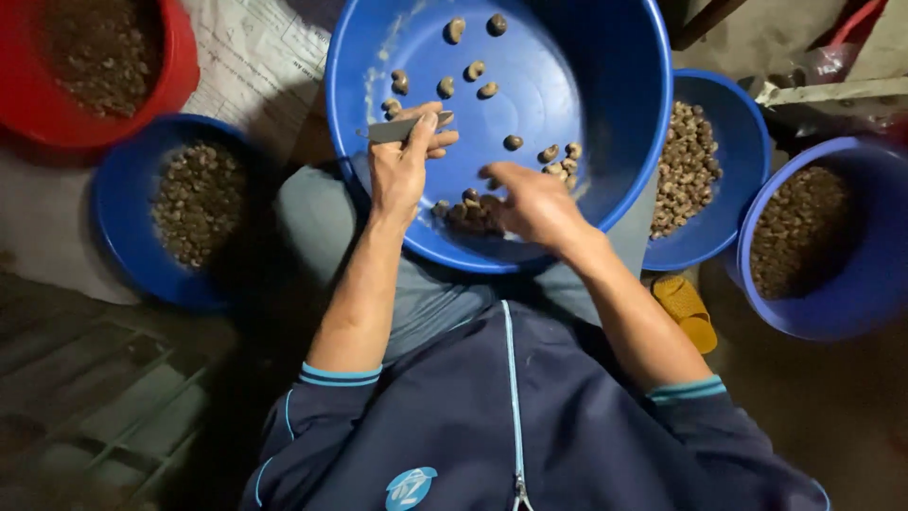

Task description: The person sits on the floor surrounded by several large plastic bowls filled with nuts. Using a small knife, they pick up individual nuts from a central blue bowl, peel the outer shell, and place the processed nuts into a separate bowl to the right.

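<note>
Nuts (pixel 473 71), small, curved and brown, were scattered singly over the smooth floor of a large blue plastic basin (pixel 605 85) resting on the lap, with a denser heap (pixel 468 216) at its near rim. The left hand (pixel 402 166) was extended over the basin, wrist straight, fingers closed around a small grey metal blade (pixel 392 131) held level. The right hand (pixel 534 203) was bent inward at the wrist, palm down over the heap; whether its fingers were closed on a nut could not be told. A sheet of printed white paper (pixel 255 57) was laid flat at upper left. A red bowl (pixel 180 66) and three smaller blue bowls (pixel 118 237) (pixel 742 142) (pixel 875 274), all round and filled with nuts, were ranged around. A yellow ridged sandal (pixel 686 308) was noted beside the right forearm.
</note>
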